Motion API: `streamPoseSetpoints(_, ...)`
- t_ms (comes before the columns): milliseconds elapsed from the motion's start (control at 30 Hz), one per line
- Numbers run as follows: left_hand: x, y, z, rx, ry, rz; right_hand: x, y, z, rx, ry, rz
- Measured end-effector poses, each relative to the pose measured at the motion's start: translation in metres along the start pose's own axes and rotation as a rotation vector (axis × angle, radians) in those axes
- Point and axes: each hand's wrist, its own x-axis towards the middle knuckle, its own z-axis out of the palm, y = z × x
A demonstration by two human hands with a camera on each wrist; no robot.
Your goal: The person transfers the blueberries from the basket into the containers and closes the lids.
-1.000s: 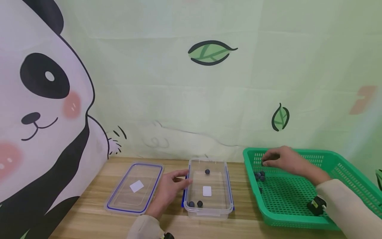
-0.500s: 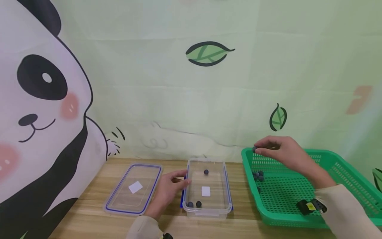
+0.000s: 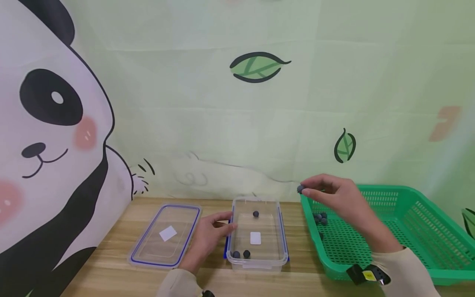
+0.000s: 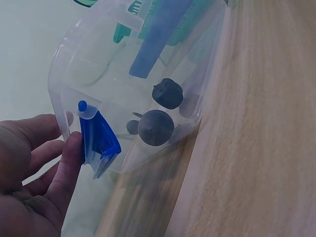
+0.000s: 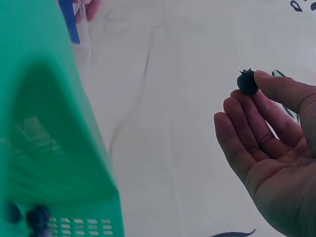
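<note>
My right hand [image 3: 343,198] pinches a blueberry [image 3: 300,189] between thumb and fingertips, above the left rim of the green basket [image 3: 393,274]. In the right wrist view the blueberry [image 5: 248,82] shows its small crown. At the left side of a clear plastic food container [image 3: 259,262], my left hand [image 3: 212,233] holds the edge with thumb and fingers, beside a blue clip [image 4: 101,140]. Inside the container lie one blueberry [image 3: 256,214] near the back and two at the front left, one of them a dark blueberry [image 3: 246,254].
Several blueberries [image 3: 323,221] lie along the basket's left side. A clear lid [image 3: 150,256] with a blue seal lies on the wooden table [image 3: 107,270], left of the container. Behind the table hangs a green backdrop [image 3: 208,123] with a panda and leaves.
My right hand has risen from inside the basket with a blueberry and moved left, to over the basket's left rim. The left hand stays at the container.
</note>
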Motion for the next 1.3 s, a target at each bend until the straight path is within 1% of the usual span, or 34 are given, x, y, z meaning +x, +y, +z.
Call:
streamPoseSetpoints(133, 0.000, 0.000, 0.000, 0.000, -0.004, -0.010, -0.004, 0.001, 0.015, 0.044, 0.009, 0.004)
streamPoseSetpoints(367, 0.000, -0.001, 0.000, -0.006, 0.001, -0.018, -0.005, 0.006, 0.043, 0.095, 0.014, -0.007)
streamPoseSetpoints(533, -0.001, -0.002, 0.002, -0.014, -0.005, -0.011, -0.008, 0.009, 0.060, 0.133, -0.009, -0.009)
streamPoseSetpoints(800, -0.001, -0.002, 0.001, -0.018, 0.002, 0.001, -0.009, 0.008, 0.085, 0.157, -0.052, -0.045)
streamPoseSetpoints(1067, -0.001, -0.002, 0.000, -0.016, 0.005, -0.014, -0.010, 0.009, 0.109, 0.126, -0.091, -0.063)
streamPoseSetpoints(1300, 0.000, -0.001, 0.001, -0.007, 0.012, -0.008, -0.013, 0.012, 0.123, 0.069, -0.128, -0.056)
